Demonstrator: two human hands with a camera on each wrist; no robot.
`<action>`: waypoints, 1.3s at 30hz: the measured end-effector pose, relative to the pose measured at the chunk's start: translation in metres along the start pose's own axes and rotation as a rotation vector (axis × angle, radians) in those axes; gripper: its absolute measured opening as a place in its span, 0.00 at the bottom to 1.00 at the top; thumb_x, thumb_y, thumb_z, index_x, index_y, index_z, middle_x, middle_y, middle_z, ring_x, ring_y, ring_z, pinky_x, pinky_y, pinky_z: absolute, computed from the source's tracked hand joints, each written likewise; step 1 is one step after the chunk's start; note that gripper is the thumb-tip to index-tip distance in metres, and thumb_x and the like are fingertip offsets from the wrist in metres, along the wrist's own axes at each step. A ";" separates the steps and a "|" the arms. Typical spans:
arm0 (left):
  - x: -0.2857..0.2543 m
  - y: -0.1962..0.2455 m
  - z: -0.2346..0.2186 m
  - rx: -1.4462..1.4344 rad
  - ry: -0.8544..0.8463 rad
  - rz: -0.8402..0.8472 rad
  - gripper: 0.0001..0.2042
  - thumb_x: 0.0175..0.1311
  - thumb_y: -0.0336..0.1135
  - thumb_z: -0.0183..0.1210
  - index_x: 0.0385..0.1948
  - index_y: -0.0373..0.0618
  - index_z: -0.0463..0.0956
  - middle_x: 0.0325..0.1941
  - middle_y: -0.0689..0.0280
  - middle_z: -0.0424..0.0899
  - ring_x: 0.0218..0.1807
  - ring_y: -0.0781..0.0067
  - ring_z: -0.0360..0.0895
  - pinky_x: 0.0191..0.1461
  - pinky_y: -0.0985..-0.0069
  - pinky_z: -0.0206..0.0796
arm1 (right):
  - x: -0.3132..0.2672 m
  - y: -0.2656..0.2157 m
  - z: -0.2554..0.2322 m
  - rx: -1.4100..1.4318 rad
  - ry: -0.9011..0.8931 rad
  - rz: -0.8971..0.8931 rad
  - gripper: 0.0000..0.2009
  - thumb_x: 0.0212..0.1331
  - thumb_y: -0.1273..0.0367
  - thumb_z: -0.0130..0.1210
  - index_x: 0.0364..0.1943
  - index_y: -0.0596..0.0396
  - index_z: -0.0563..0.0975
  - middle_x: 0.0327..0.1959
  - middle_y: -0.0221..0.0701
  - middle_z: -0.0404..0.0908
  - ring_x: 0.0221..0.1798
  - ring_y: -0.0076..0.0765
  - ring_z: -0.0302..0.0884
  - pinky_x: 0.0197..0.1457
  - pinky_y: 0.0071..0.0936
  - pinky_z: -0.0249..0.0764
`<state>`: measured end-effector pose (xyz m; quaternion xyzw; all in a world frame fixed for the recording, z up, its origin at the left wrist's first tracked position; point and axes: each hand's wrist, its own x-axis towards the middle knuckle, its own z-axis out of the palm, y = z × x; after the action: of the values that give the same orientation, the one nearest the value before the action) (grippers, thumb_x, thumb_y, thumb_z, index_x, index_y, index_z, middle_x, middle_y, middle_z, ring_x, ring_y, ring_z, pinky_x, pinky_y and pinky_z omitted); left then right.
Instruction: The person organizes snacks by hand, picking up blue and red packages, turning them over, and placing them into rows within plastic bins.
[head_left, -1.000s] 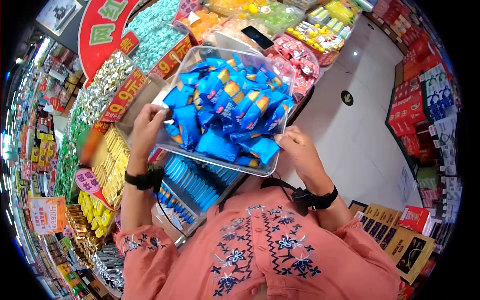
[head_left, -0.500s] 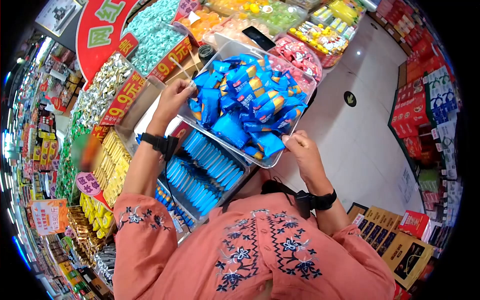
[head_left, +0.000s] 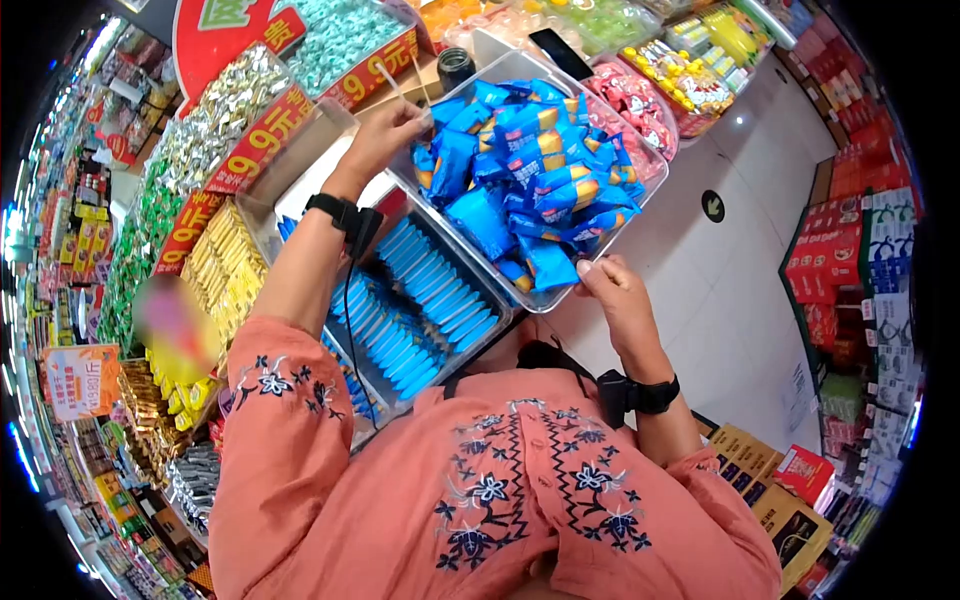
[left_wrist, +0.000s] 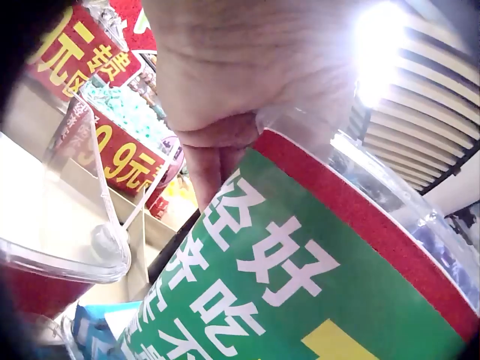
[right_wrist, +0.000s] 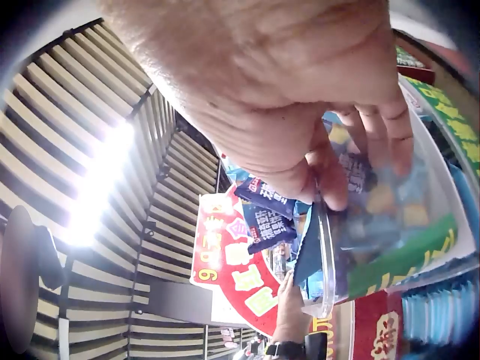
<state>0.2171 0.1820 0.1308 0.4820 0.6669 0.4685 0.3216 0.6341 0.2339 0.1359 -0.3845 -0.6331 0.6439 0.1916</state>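
Observation:
Both hands hold up a clear plastic tub (head_left: 655,185) heaped with blue snack packets (head_left: 545,165). My left hand (head_left: 385,145) grips the rim at the tub's left corner; the left wrist view shows a green and red label (left_wrist: 300,262) on the outer wall below that hand. At the near right corner, my right hand (head_left: 618,295) pinches the rim. In the right wrist view, its thumb and fingers straddle the tub's edge (right_wrist: 326,255), with several fingers spread along the wall. The tub tilts in the head view, its near corner over the edge of the display.
Left of the tub's near corner sits a bin (head_left: 390,395) of blue packets in neat rows. A phone (head_left: 560,52) and a dark jar (head_left: 455,68) lie beyond the tub. Yellow packets (head_left: 225,260) fill a bin on the left. Cartons (head_left: 790,520) stand on the right.
The tub has moved right and away from the body in both hands, uncovering more of the bin with rows of blue packets. The left arm reaches farther forward.

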 end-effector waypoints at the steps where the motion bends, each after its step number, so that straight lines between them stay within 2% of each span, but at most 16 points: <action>1: 0.000 -0.002 -0.001 -0.021 -0.008 0.004 0.10 0.70 0.41 0.60 0.38 0.44 0.78 0.38 0.70 0.84 0.40 0.84 0.78 0.41 0.84 0.66 | -0.001 -0.001 0.000 0.021 -0.012 0.006 0.18 0.66 0.58 0.59 0.28 0.62 0.81 0.36 0.32 0.72 0.40 0.29 0.73 0.47 0.26 0.69; 2: 0.004 -0.008 -0.002 -0.012 -0.010 0.011 0.10 0.69 0.42 0.61 0.39 0.45 0.78 0.38 0.71 0.84 0.39 0.84 0.77 0.40 0.85 0.65 | -0.001 -0.002 0.000 0.027 -0.029 0.028 0.18 0.67 0.58 0.58 0.28 0.62 0.81 0.37 0.31 0.72 0.39 0.29 0.73 0.47 0.26 0.69; 7: 0.003 -0.008 -0.001 -0.109 -0.025 0.031 0.10 0.70 0.39 0.61 0.40 0.42 0.77 0.38 0.68 0.83 0.39 0.81 0.78 0.45 0.81 0.71 | -0.002 -0.009 -0.006 0.040 -0.103 0.122 0.18 0.67 0.58 0.58 0.33 0.63 0.81 0.38 0.31 0.74 0.40 0.28 0.76 0.47 0.27 0.73; 16: 0.006 -0.021 0.002 -0.020 0.025 0.037 0.12 0.71 0.38 0.59 0.43 0.37 0.78 0.40 0.65 0.84 0.42 0.78 0.79 0.50 0.77 0.73 | -0.001 -0.026 -0.017 -0.037 -0.260 0.223 0.18 0.70 0.56 0.53 0.39 0.59 0.81 0.39 0.32 0.83 0.42 0.29 0.80 0.46 0.29 0.77; 19: 0.000 -0.023 -0.003 0.030 0.010 0.063 0.14 0.71 0.39 0.58 0.47 0.36 0.78 0.43 0.65 0.83 0.45 0.78 0.78 0.52 0.75 0.72 | -0.005 -0.043 -0.023 -0.105 -0.427 0.254 0.18 0.70 0.57 0.53 0.41 0.61 0.81 0.40 0.32 0.83 0.43 0.29 0.80 0.47 0.29 0.77; 22: -0.022 -0.017 -0.018 0.220 0.151 0.166 0.15 0.71 0.40 0.58 0.49 0.38 0.77 0.45 0.66 0.83 0.47 0.78 0.78 0.52 0.76 0.71 | -0.017 -0.072 -0.012 -0.172 -0.608 0.155 0.18 0.71 0.58 0.52 0.42 0.62 0.81 0.42 0.33 0.83 0.45 0.28 0.79 0.49 0.29 0.77; 23: -0.037 -0.011 -0.024 0.202 0.208 0.104 0.16 0.71 0.42 0.58 0.51 0.39 0.77 0.47 0.67 0.82 0.47 0.78 0.77 0.52 0.77 0.71 | -0.022 -0.086 -0.008 -0.112 -0.683 0.158 0.16 0.71 0.60 0.52 0.43 0.63 0.81 0.43 0.34 0.83 0.46 0.27 0.79 0.50 0.28 0.76; 24: -0.063 0.014 -0.029 0.122 0.209 0.054 0.17 0.72 0.43 0.57 0.53 0.40 0.76 0.47 0.67 0.82 0.49 0.76 0.79 0.52 0.77 0.72 | -0.026 -0.101 -0.001 -0.100 -0.702 0.131 0.16 0.71 0.61 0.52 0.44 0.63 0.81 0.44 0.34 0.83 0.46 0.27 0.79 0.51 0.28 0.76; 26: -0.109 0.037 -0.039 -0.093 0.287 -0.005 0.18 0.73 0.43 0.56 0.55 0.40 0.75 0.50 0.65 0.83 0.53 0.73 0.81 0.52 0.75 0.73 | -0.034 -0.125 0.016 -0.073 -0.743 0.082 0.15 0.70 0.62 0.53 0.45 0.63 0.80 0.45 0.33 0.83 0.46 0.26 0.79 0.52 0.27 0.75; 27: -0.137 0.050 -0.043 -0.116 0.338 -0.008 0.18 0.74 0.43 0.55 0.55 0.40 0.74 0.52 0.63 0.83 0.55 0.72 0.81 0.53 0.75 0.73 | -0.036 -0.131 0.025 -0.030 -0.767 0.054 0.13 0.70 0.65 0.53 0.47 0.62 0.79 0.44 0.31 0.83 0.46 0.22 0.77 0.52 0.23 0.73; 30: -0.224 0.072 -0.047 -0.178 0.555 -0.091 0.17 0.76 0.42 0.52 0.55 0.39 0.74 0.55 0.58 0.83 0.54 0.71 0.82 0.54 0.78 0.72 | -0.031 -0.152 0.065 -0.167 -0.856 -0.030 0.13 0.70 0.64 0.53 0.47 0.61 0.79 0.41 0.28 0.82 0.44 0.19 0.75 0.49 0.20 0.71; 31: -0.253 0.075 -0.045 -0.180 0.630 -0.144 0.17 0.76 0.42 0.52 0.55 0.39 0.75 0.54 0.58 0.84 0.53 0.71 0.82 0.53 0.78 0.72 | -0.025 -0.150 0.080 -0.225 -0.885 -0.066 0.13 0.70 0.63 0.54 0.46 0.59 0.79 0.37 0.25 0.79 0.40 0.18 0.73 0.44 0.19 0.69; 34: -0.335 0.049 -0.051 -0.221 0.801 -0.290 0.16 0.75 0.41 0.53 0.55 0.39 0.75 0.51 0.59 0.84 0.50 0.72 0.83 0.51 0.77 0.73 | -0.005 -0.133 0.136 -0.308 -1.008 -0.232 0.13 0.69 0.62 0.54 0.44 0.60 0.78 0.33 0.25 0.78 0.36 0.18 0.71 0.40 0.21 0.68; 36: -0.388 0.028 -0.048 -0.223 0.909 -0.386 0.16 0.74 0.40 0.54 0.55 0.39 0.75 0.50 0.60 0.84 0.48 0.72 0.83 0.49 0.77 0.74 | 0.007 -0.120 0.173 -0.391 -1.068 -0.301 0.14 0.71 0.61 0.52 0.45 0.59 0.79 0.39 0.27 0.80 0.41 0.19 0.76 0.45 0.20 0.72; 37: -0.411 0.023 -0.043 -0.205 0.967 -0.435 0.16 0.74 0.40 0.54 0.54 0.39 0.75 0.49 0.61 0.84 0.46 0.73 0.83 0.47 0.78 0.74 | 0.012 -0.110 0.192 -0.375 -1.078 -0.342 0.15 0.71 0.60 0.52 0.45 0.59 0.78 0.38 0.27 0.80 0.41 0.20 0.76 0.44 0.21 0.74; 39: -0.451 0.007 -0.031 -0.190 1.051 -0.515 0.16 0.73 0.40 0.55 0.53 0.39 0.76 0.47 0.62 0.84 0.44 0.74 0.83 0.45 0.78 0.74 | 0.020 -0.094 0.229 -0.351 -1.100 -0.325 0.14 0.71 0.61 0.51 0.45 0.59 0.78 0.39 0.28 0.81 0.41 0.21 0.78 0.45 0.23 0.75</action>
<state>0.3402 -0.2529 0.1377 -0.0228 0.7875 0.6087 0.0933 0.4302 0.1076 0.1989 0.0811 -0.7868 0.5968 -0.1347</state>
